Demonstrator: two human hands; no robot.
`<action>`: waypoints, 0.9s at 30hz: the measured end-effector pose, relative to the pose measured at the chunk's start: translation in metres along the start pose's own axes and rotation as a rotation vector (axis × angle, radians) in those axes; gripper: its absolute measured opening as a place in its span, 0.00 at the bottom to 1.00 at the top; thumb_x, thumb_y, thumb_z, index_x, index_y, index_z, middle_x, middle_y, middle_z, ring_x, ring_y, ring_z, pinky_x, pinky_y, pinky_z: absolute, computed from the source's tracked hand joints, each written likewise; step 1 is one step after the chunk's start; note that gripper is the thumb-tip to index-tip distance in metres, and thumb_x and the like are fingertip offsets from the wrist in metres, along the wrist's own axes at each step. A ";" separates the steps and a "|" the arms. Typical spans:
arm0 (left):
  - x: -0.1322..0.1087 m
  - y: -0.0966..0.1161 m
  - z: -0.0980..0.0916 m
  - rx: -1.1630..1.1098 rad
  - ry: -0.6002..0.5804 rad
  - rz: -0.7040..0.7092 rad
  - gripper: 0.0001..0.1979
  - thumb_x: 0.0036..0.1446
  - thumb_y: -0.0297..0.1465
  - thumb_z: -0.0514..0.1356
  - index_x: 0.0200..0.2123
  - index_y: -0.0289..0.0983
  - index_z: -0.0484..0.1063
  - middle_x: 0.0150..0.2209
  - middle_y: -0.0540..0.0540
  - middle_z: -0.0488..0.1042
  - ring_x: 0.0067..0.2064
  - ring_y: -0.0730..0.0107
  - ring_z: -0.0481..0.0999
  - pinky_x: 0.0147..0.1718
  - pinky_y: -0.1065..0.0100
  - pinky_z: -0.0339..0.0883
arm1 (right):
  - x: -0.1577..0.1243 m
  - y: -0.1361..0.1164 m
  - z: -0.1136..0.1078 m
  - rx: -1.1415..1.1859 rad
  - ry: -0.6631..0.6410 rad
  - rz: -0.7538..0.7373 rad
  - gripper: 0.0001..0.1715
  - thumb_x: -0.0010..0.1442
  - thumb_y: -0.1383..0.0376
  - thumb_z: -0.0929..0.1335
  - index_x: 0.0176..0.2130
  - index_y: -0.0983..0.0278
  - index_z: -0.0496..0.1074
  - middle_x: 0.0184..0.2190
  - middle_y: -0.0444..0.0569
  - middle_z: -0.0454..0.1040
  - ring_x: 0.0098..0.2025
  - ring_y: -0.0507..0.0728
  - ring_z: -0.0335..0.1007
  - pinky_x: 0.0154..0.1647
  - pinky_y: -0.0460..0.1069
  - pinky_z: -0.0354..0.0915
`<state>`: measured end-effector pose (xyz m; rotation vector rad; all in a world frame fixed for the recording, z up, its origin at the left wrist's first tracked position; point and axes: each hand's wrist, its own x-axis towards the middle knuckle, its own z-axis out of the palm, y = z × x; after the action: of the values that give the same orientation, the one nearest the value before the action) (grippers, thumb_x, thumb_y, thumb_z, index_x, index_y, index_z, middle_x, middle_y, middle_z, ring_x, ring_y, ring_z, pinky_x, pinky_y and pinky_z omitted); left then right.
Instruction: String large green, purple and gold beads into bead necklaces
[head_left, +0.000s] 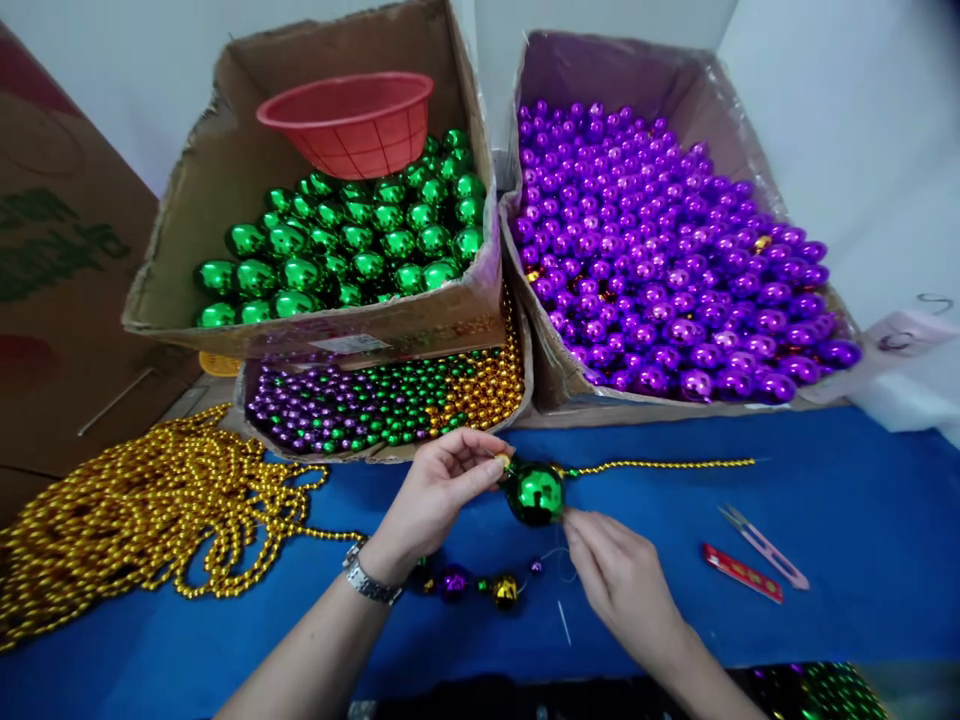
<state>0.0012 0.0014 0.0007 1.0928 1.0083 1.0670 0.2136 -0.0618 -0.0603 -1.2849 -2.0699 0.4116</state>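
Note:
My left hand [439,490] pinches a gold bead string at the left side of a large shiny green ball [535,493] on the blue table. A gold bead strand [660,464] runs right from the ball. My right hand [611,570] has its fingertips pinched together just below the ball's right side, on a thin thread. A strung row of purple, gold and green beads [480,584] lies between my wrists. A watch sits on my left wrist.
A box of green balls [352,240] holds a red basket [352,120]. A box of purple balls [660,260] stands right. A tray of small mixed beads [382,400] sits in front. Gold bead chains [142,510] pile at left. Thread snips [765,545] and a red tool [742,572] lie right.

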 end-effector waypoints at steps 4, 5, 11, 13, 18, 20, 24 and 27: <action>0.000 -0.008 0.009 -0.059 -0.017 -0.068 0.11 0.54 0.32 0.64 0.40 0.34 0.76 0.40 0.42 0.77 0.36 0.71 0.74 0.34 0.72 0.68 | -0.005 0.004 0.001 0.046 -0.031 0.074 0.14 0.68 0.68 0.56 0.36 0.63 0.68 0.26 0.48 0.68 0.34 0.56 0.70 0.38 0.50 0.66; 0.001 -0.008 0.011 -0.075 -0.021 -0.083 0.11 0.54 0.32 0.63 0.40 0.34 0.76 0.40 0.42 0.77 0.36 0.71 0.74 0.34 0.72 0.68 | -0.006 0.005 0.001 0.049 -0.035 0.086 0.15 0.68 0.68 0.56 0.36 0.63 0.68 0.27 0.48 0.68 0.33 0.56 0.70 0.36 0.50 0.65; 0.005 -0.009 0.018 0.003 0.013 -0.061 0.11 0.54 0.34 0.63 0.39 0.34 0.77 0.36 0.44 0.77 0.34 0.72 0.72 0.30 0.74 0.66 | -0.006 0.004 0.002 0.089 -0.050 0.117 0.14 0.68 0.68 0.56 0.36 0.62 0.66 0.28 0.46 0.70 0.31 0.54 0.69 0.33 0.47 0.63; 0.006 -0.008 0.022 0.085 0.028 -0.036 0.11 0.54 0.34 0.63 0.39 0.35 0.78 0.34 0.45 0.76 0.32 0.73 0.71 0.29 0.74 0.66 | -0.006 0.003 0.003 0.106 -0.050 0.122 0.14 0.68 0.67 0.56 0.35 0.62 0.66 0.26 0.45 0.69 0.28 0.53 0.67 0.30 0.46 0.62; 0.004 -0.006 0.029 0.183 0.064 0.028 0.14 0.55 0.36 0.61 0.44 0.36 0.75 0.36 0.45 0.77 0.35 0.69 0.73 0.31 0.72 0.67 | -0.009 0.003 0.000 0.139 -0.009 0.121 0.14 0.68 0.67 0.56 0.33 0.61 0.65 0.25 0.44 0.69 0.27 0.52 0.67 0.28 0.45 0.61; 0.002 -0.007 0.030 0.199 0.112 0.062 0.15 0.57 0.37 0.60 0.45 0.37 0.74 0.38 0.45 0.77 0.37 0.68 0.74 0.33 0.71 0.68 | -0.010 0.006 -0.006 0.140 0.025 0.132 0.14 0.68 0.66 0.56 0.33 0.62 0.64 0.25 0.44 0.69 0.27 0.52 0.68 0.29 0.45 0.61; -0.012 -0.027 0.030 0.463 0.059 0.171 0.11 0.59 0.36 0.57 0.42 0.37 0.73 0.40 0.44 0.76 0.39 0.65 0.74 0.39 0.67 0.67 | -0.011 0.010 -0.024 0.126 0.091 0.160 0.13 0.68 0.66 0.57 0.33 0.62 0.65 0.25 0.45 0.70 0.27 0.53 0.69 0.29 0.46 0.62; -0.028 -0.056 0.037 0.826 -0.229 0.298 0.11 0.61 0.33 0.54 0.45 0.39 0.71 0.43 0.42 0.73 0.44 0.62 0.72 0.44 0.63 0.66 | -0.012 0.009 -0.035 0.109 0.137 0.186 0.12 0.67 0.65 0.59 0.32 0.62 0.66 0.24 0.44 0.70 0.26 0.52 0.69 0.28 0.45 0.62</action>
<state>0.0406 -0.0391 -0.0449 2.0359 1.1482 0.7187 0.2470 -0.0708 -0.0440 -1.4039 -1.7978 0.4977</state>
